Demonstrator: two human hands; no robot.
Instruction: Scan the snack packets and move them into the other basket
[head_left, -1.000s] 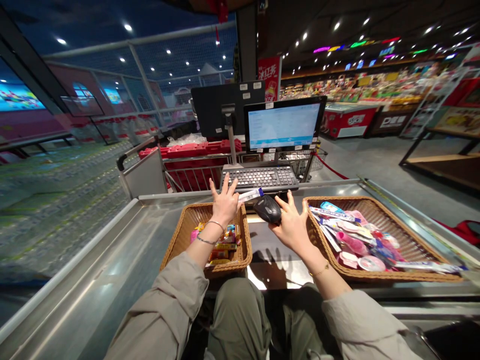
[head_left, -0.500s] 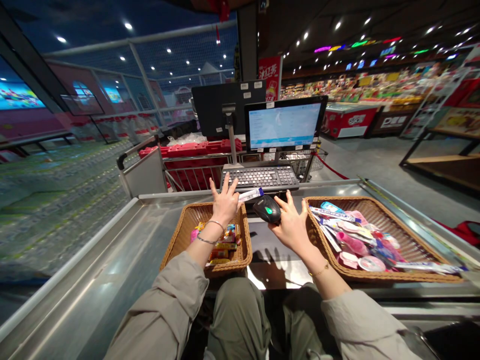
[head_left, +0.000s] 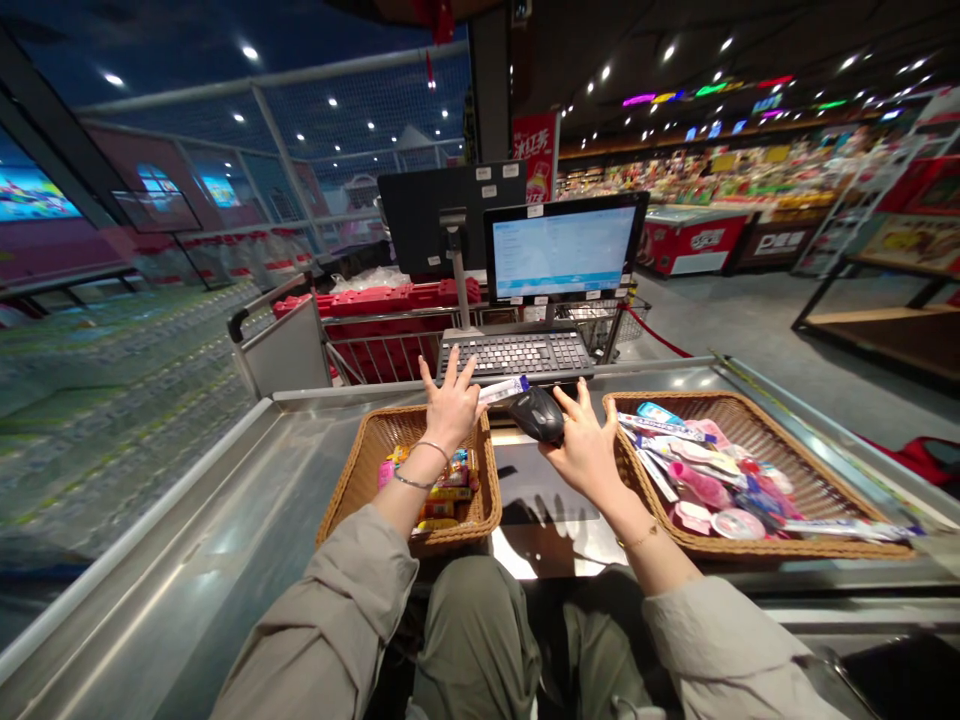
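My left hand [head_left: 450, 405] pinches a slim white packet with a purple-blue end [head_left: 502, 391], its other fingers spread toward the keyboard. A black handheld barcode scanner [head_left: 537, 413] is in my right hand [head_left: 589, 440], with some fingers stretched out past it. The scanner's head is just in front of the packet's tip; whether they touch I cannot tell. Under my left wrist is a wicker basket [head_left: 341, 492] with small, brightly wrapped goods. Beside my right hand a larger wicker basket [head_left: 821, 478] holds similar slim packets and pink items.
A black keyboard [head_left: 517, 354] lies behind both hands, below a lit monitor [head_left: 564, 250]. A second, dark-backed screen [head_left: 420, 225] stands to its left. The metal counter [head_left: 225, 500] runs around the baskets, and a shopping cart [head_left: 382, 345] stands beyond it.
The green light on top of the scanner has gone out. Both hands keep nearly the same pose, and the view has shifted slightly.
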